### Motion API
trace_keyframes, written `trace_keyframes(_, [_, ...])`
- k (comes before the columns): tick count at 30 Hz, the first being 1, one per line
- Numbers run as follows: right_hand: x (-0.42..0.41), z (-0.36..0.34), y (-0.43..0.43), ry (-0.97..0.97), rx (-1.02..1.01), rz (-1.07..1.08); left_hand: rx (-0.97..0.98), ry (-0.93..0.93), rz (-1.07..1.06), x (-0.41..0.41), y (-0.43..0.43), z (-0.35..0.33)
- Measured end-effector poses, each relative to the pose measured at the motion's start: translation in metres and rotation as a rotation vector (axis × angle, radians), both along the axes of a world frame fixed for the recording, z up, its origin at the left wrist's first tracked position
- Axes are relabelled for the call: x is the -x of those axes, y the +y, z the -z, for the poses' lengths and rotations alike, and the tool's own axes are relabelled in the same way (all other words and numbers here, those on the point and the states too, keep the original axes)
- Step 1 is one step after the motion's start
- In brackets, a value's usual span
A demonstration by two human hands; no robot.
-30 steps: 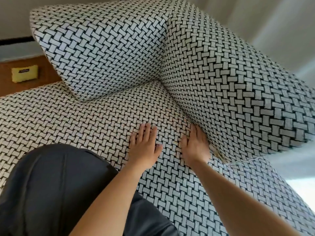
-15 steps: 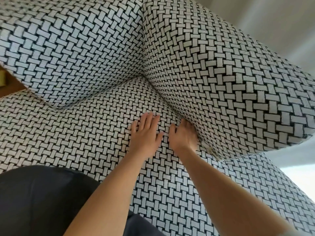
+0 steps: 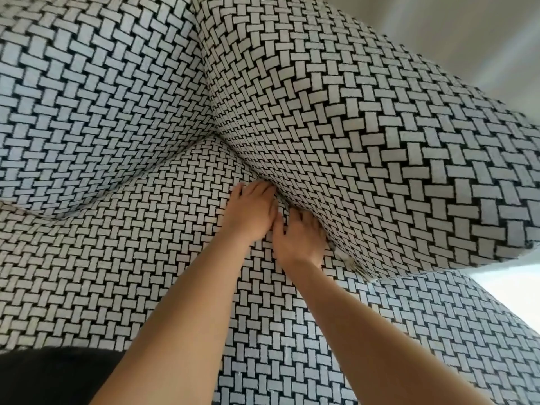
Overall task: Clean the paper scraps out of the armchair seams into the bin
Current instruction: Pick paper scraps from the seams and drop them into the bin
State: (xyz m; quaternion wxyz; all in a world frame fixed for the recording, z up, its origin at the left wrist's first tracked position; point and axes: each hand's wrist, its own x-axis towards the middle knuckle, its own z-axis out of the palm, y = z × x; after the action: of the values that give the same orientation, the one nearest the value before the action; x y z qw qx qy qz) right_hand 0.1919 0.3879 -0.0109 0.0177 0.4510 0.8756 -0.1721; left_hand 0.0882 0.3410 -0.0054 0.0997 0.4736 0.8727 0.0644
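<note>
Where the seat cushion (image 3: 146, 258) of the woven black-and-white armchair (image 3: 102, 97) meets its right armrest (image 3: 380, 141), the head view shows 2 bare hands side by side at the seam (image 3: 239, 162). The left hand (image 3: 251, 213) lies flat on the seat, its fingers (image 3: 257, 190) straight and together, gripping nothing, with the tips reaching the seam. Just near and right of it, almost touching it, the right hand (image 3: 298, 239) pushes its fingers under the armrest's bulge. Their tips are hidden, so I cannot tell whether they hold anything. A pale ragged bit (image 3: 350, 263) sits in the same seam just right of and nearer than the right wrist. Whether it is paper is unclear. Dark clothing (image 3: 58, 375) fills the near left corner.
</note>
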Motion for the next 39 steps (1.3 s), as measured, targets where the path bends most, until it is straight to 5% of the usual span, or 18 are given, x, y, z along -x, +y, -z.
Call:
trace_keyframes(8, [-0.001,-0.001,0.005,0.026,0.067,-0.079,0.176,-0.025,0.01,0.013,0.025,-0.005])
trace_keyframes(16, [0.001,-0.003,0.019,0.152,0.344,0.01,0.199,-0.103,-0.048,0.017,0.031,-0.004])
trace_keyframes(39, [-0.004,0.006,0.019,0.392,0.427,0.127,0.193,-0.222,-0.093,0.014,0.039,-0.006])
